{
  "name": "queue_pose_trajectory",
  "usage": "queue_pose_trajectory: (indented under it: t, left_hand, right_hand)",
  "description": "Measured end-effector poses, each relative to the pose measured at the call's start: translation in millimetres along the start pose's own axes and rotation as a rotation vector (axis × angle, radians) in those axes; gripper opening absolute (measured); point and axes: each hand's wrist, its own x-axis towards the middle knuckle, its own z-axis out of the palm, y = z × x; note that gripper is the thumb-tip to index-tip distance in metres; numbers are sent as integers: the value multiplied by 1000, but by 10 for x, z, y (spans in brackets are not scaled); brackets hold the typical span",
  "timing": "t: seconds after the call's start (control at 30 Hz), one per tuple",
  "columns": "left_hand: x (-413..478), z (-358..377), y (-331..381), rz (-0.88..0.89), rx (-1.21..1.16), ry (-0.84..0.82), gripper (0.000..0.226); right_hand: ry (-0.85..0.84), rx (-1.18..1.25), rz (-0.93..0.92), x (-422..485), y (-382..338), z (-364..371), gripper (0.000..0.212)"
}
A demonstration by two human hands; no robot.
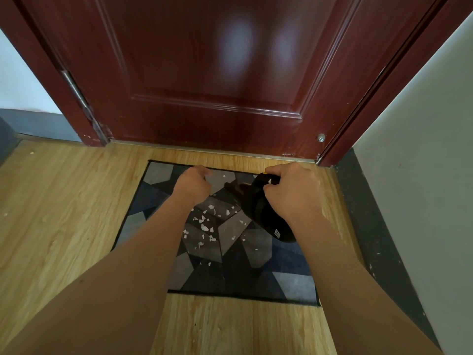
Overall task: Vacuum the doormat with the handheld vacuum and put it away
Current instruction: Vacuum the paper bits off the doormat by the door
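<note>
1. One wood-look floor (64, 201) lies nearest, with one doormat (256, 267) flat on it: grey, blue and black angular patches inside a dark border.
2. White paper scraps (204, 222) litter the mat's middle, too many and too small to count.
3. One handheld vacuum (261, 213), black and rounded with a small label, sits over the mat's right side, nozzle pointing left and away.
4. The right hand (291, 190) grips its handle from above.
5. The left hand (193, 184) hovers over the mat's far edge, fingers curled, nothing visible in it.
6. Beyond stands one glossy red-brown door (204, 73), closed.
</note>
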Motion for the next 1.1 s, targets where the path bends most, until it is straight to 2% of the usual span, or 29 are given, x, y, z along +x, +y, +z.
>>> queue_pose_trajectory:
  t: [0.57, 0.8, 0.93, 1.1]
  left_hand:
    - [5, -123, -129, 19, 11, 22, 42]
    - [29, -284, -289, -46, -18, 18, 46]
    - [46, -435, -452, -84, -10, 36, 48]
    - [41, -469, -531, -122, -38, 30, 48]
  right_hand:
    - [39, -6, -6, 56, -149, 196, 35]
    - [31, -2, -14, 13, -248, 183, 37]
    - [-34, -33, -39, -61, -280, 177, 37]
    - [-53, -38, -106, -185, -326, 112, 30]
